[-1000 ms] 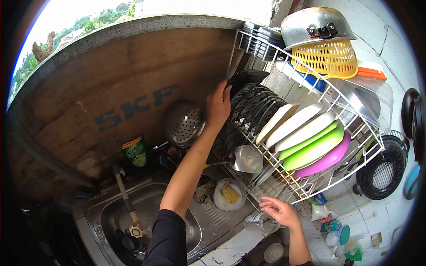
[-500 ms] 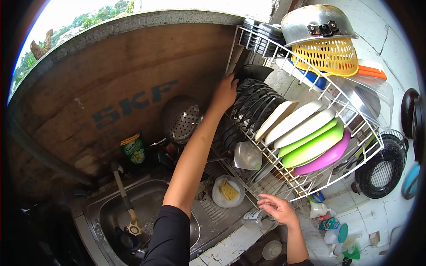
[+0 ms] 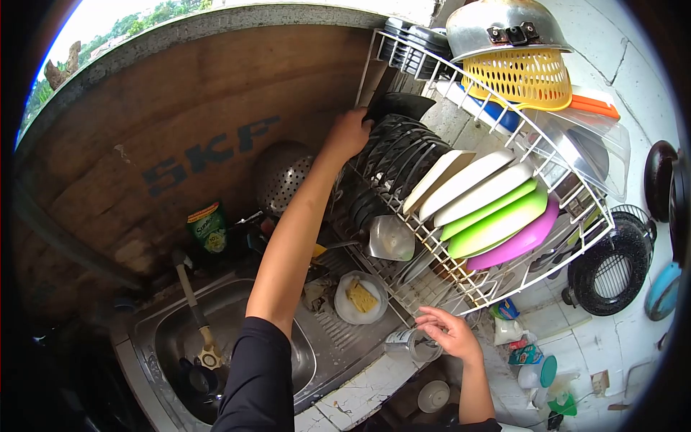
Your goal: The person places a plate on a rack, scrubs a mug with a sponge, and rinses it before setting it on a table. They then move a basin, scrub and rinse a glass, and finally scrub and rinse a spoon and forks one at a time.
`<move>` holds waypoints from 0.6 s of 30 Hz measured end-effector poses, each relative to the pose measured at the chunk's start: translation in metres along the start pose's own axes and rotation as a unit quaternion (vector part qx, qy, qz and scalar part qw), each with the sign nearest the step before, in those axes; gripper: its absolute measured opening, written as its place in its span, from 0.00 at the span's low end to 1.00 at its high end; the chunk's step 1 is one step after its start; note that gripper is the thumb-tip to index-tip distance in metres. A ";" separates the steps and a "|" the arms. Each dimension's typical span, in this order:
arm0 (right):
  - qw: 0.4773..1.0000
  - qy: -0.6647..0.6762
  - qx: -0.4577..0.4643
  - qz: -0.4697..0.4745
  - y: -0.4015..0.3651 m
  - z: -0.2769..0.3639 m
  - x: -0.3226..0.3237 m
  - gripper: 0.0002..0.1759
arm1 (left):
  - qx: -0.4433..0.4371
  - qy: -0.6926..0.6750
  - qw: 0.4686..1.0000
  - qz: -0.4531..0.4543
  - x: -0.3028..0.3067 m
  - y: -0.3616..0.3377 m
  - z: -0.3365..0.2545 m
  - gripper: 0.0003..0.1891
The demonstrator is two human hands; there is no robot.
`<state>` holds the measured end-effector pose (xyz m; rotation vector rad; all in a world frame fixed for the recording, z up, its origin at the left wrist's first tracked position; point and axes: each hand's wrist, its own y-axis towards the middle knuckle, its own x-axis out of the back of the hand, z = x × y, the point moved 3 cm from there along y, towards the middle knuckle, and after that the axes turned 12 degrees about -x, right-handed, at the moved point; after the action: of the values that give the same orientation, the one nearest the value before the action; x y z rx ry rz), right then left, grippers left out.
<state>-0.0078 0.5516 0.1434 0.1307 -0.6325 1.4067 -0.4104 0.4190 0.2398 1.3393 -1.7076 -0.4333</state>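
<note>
Left-hand grip (image 3: 351,134) is curling at the edge of a dark plate (image 3: 407,106) that is leaning in the white dish rack (image 3: 481,294) beside a row of black dishes (image 3: 403,158), though how tightly its fingers are closing I cannot tell. Right-hand grip (image 3: 450,335) is hanging empty, fingers parted and loosely bent, over a clear jar (image 3: 403,346), while a yellow sponge (image 3: 361,296) is lying in a white bowl (image 3: 347,310) on the steel drainboard (image 3: 330,338).

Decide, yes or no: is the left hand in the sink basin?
No, the left hand is up beside the dark dishes, away from the sink basin.
</note>
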 end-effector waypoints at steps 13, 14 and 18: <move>0.994 0.059 0.086 0.042 -0.016 0.039 -0.020 0.23 | -0.027 -0.011 1.000 -0.004 0.113 -0.092 -0.025 0.15; 0.993 0.069 0.085 0.049 -0.018 0.041 -0.028 0.23 | -0.016 0.009 1.000 0.015 0.138 -0.114 -0.035 0.15; 0.979 0.123 0.069 0.148 -0.014 0.033 -0.087 0.22 | 0.052 0.060 0.997 0.007 0.242 -0.228 -0.062 0.14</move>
<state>-0.0086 0.4585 0.1323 -0.0301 -0.3583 1.7229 -0.2291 0.1344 0.2112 1.3990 -1.6585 -0.2529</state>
